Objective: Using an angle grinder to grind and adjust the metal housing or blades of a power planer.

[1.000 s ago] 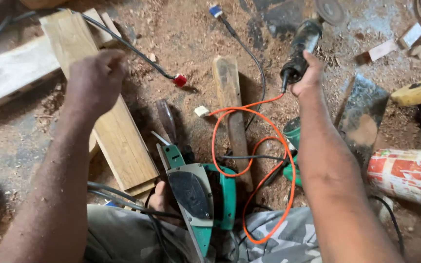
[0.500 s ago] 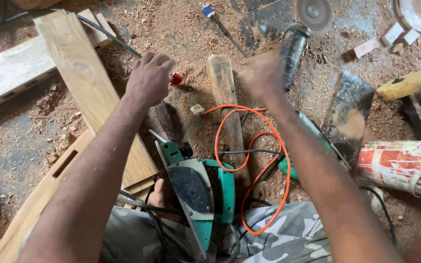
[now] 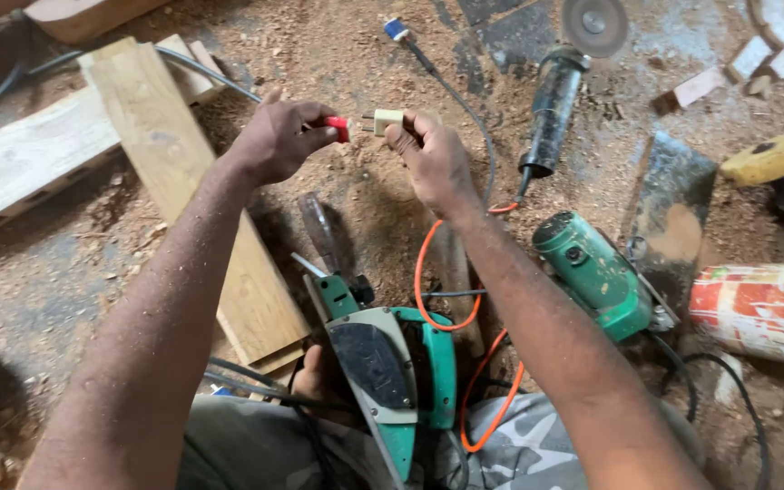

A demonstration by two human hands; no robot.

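Cream-coloured plastic plug (image 3: pixel 383 121) at the end of an orange cable (image 3: pixel 428 290) is pinched in the fingertips of the person's right hand (image 3: pixel 433 161), prongs pointing left. Facing it, just apart with a narrow gap between, is a small red plastic socket end (image 3: pixel 338 128) on a grey cord (image 3: pixel 210 73), gripped between thumb and fingers of the left hand (image 3: pixel 279 138). Both hands are clenched on their connectors and held up above the sawdust-covered floor (image 3: pixel 338 54).

The step in hand looks like joining plug to socket. The two pieces are level but not yet touching, so the next move would call for lining the prongs up with the slots and pressing the hands together in a straight line.

Below the hands, near the person's lap, sits a green electric planer with a grey base (image 3: pixel 383 372); the orange cable loops beside it. Right of the right forearm lies a green motor housing (image 3: pixel 592 272), and beyond the plug a dark angle grinder with a round disc (image 3: pixel 560 91). Left of the left arm rests a pale wooden plank (image 3: pixel 183 181).
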